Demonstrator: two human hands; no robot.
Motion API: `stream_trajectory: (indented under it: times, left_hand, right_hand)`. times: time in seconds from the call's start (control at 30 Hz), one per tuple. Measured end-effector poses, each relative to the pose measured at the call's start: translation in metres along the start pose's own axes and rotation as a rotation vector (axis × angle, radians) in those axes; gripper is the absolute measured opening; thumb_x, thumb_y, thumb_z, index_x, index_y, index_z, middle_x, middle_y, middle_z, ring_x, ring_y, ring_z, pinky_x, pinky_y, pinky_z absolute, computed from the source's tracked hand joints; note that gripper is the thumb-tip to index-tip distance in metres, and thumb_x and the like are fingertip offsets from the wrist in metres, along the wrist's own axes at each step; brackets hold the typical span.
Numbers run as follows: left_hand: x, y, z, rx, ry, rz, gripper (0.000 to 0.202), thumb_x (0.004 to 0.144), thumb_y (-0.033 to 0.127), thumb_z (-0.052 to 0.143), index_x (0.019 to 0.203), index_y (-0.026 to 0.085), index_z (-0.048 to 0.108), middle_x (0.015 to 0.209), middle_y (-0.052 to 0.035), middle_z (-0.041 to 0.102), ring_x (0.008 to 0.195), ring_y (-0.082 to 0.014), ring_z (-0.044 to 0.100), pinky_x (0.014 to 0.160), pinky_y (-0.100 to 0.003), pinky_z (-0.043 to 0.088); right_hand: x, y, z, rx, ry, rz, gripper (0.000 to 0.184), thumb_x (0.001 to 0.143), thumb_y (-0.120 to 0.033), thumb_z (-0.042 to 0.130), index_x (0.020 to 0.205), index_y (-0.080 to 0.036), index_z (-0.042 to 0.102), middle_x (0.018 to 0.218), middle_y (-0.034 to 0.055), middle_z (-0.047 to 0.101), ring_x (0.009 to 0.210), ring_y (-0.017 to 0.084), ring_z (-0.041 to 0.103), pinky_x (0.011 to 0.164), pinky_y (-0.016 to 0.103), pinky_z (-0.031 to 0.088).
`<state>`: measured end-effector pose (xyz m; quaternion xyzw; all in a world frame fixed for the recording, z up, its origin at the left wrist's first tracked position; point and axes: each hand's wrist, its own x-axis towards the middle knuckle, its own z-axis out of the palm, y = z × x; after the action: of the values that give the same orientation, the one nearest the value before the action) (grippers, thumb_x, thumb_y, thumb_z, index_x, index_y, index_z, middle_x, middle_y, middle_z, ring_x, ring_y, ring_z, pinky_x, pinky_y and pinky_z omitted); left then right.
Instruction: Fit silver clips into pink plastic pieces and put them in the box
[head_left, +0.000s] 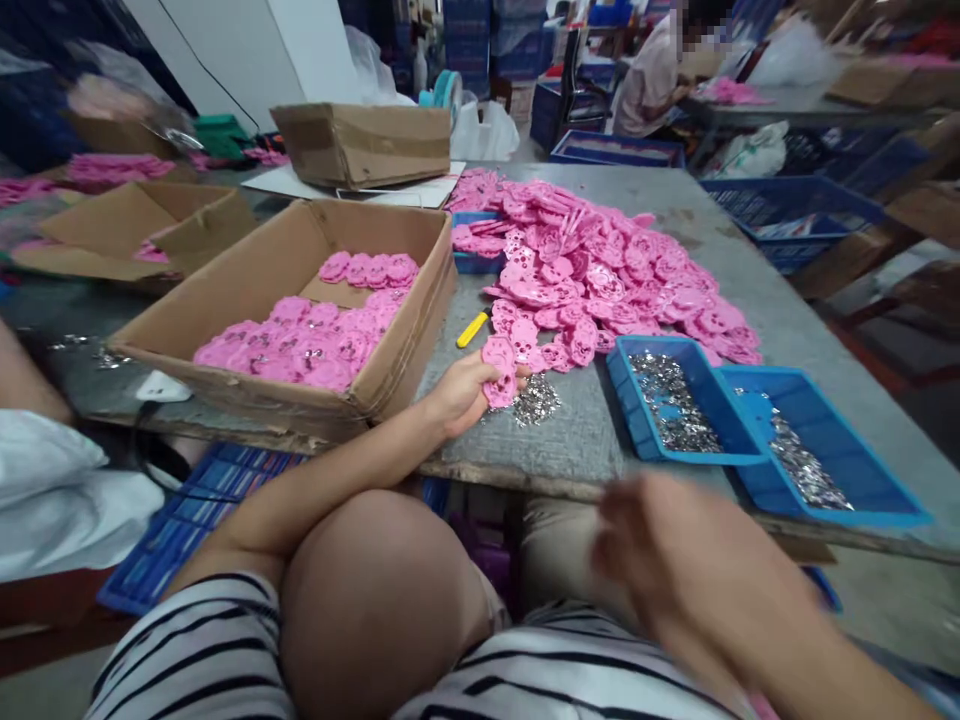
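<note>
Your left hand (459, 398) grips a pink piece (498, 370) between thumb and fingers, holding it upright at the near side of the table (570, 455). Just beside that piece lies a small pile of metal parts (538, 400); a yellow tool (472, 331) lies a little beyond your hand.

Your right hand (667, 545) is blurred, in front of the table edge and nearest the blue trays; whether it is closed on anything cannot be told. The left tray (624, 392) and the right tray (889, 492) both contain small metal parts, the left one's corner overlapping the right one.

A large heap (600, 270) of pink pieces covers the table's middle. Left of your left hand stands an open carton (412, 345), holding further pink pieces, closely laid.
</note>
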<state>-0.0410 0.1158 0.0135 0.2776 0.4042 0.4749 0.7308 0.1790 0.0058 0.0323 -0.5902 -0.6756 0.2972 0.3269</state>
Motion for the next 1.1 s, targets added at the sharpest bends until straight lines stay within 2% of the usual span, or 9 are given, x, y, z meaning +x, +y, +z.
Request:
stream_trajectory:
  times: [0.1,0.17,0.23,0.4,0.7,0.8,0.93,1.03,1.1]
  left_hand:
    - [-0.001,0.0,-0.003,0.009,-0.014,-0.015,0.035,0.069,0.002,0.048,0.101,0.013,0.058,0.082,-0.0072,0.071,0.073,-0.0183,0.069,0.08,-0.041,0.057]
    - [-0.001,-0.002,-0.005,0.026,-0.056,-0.044,0.041,0.071,0.004,0.048,0.11,0.017,0.055,0.085,-0.0059,0.071,0.073,-0.0188,0.069,0.075,-0.043,0.058]
    - [-0.001,-0.004,-0.007,0.04,-0.087,-0.071,0.041,0.073,0.004,0.048,0.111,0.018,0.053,0.086,-0.0061,0.071,0.072,-0.0191,0.07,0.07,-0.041,0.059]
    - [0.001,-0.011,-0.007,0.055,-0.113,-0.108,0.028,0.073,0.004,0.047,0.099,0.013,0.054,0.084,-0.0102,0.071,0.066,-0.0195,0.068,0.056,-0.032,0.056]
    - [0.002,-0.016,-0.006,0.113,-0.137,-0.164,0.022,0.073,0.004,0.05,0.092,0.011,0.056,0.084,-0.0113,0.071,0.064,-0.0184,0.067,0.053,-0.03,0.054]
    - [0.001,-0.02,-0.005,0.17,-0.135,-0.193,0.02,0.073,0.004,0.054,0.092,0.012,0.055,0.083,-0.0099,0.07,0.062,-0.0162,0.065,0.05,-0.027,0.052]
    - [0.002,-0.025,-0.006,0.23,-0.168,-0.203,0.024,0.069,0.006,0.063,0.09,0.014,0.054,0.081,-0.0068,0.068,0.06,-0.0137,0.064,0.048,-0.024,0.05]
    - [0.003,-0.028,-0.005,0.284,-0.206,-0.145,0.029,0.064,0.009,0.068,0.088,0.014,0.053,0.079,-0.0048,0.066,0.061,-0.013,0.063,0.047,-0.022,0.048]
    - [0.004,-0.03,-0.004,0.335,-0.216,-0.061,0.034,0.06,0.009,0.07,0.09,0.014,0.053,0.078,-0.0027,0.065,0.061,-0.012,0.061,0.047,-0.021,0.046]
  right_hand:
    - [0.053,0.022,0.036,-0.076,0.033,-0.064,0.02,0.077,-0.029,0.052,0.091,-0.023,0.065,0.086,0.0063,0.067,0.078,0.021,0.062,0.076,0.04,0.049]
    - [0.078,0.044,0.053,-0.19,0.143,-0.002,0.02,0.076,-0.024,0.05,0.09,-0.019,0.063,0.085,0.0069,0.065,0.072,0.019,0.059,0.072,0.037,0.049]
    - [0.093,0.061,0.062,-0.288,0.125,0.021,0.015,0.076,-0.022,0.054,0.087,-0.019,0.063,0.09,0.0076,0.065,0.074,0.019,0.06,0.075,0.035,0.049]
    - [0.102,0.061,0.065,-0.479,0.02,0.085,0.012,0.081,-0.018,0.056,0.088,-0.019,0.066,0.095,0.0079,0.065,0.087,0.022,0.062,0.077,0.032,0.047]
    - [0.098,0.048,0.062,-0.664,-0.084,0.066,0.02,0.086,-0.013,0.045,0.085,-0.015,0.064,0.098,0.0146,0.064,0.088,0.024,0.063,0.074,0.033,0.045]
    - [0.095,0.048,0.06,-0.44,-0.008,0.08,0.012,0.081,-0.01,0.049,0.077,-0.017,0.058,0.086,0.0104,0.065,0.079,0.021,0.062,0.072,0.032,0.045]
    - [0.09,0.04,0.056,0.244,-0.032,0.241,0.012,0.079,-0.023,0.059,0.069,-0.02,0.053,0.053,-0.0034,0.053,0.048,0.012,0.049,0.051,0.025,0.041]
    - [0.086,0.031,0.056,0.66,-0.138,0.338,0.026,0.063,-0.036,0.077,0.067,-0.018,0.059,0.055,-0.0034,0.056,0.042,0.007,0.045,0.041,0.021,0.034]
    - [0.084,0.027,0.057,0.828,-0.17,0.401,0.034,0.051,-0.037,0.085,0.067,-0.016,0.063,0.059,-0.0023,0.06,0.042,0.006,0.046,0.038,0.02,0.033]
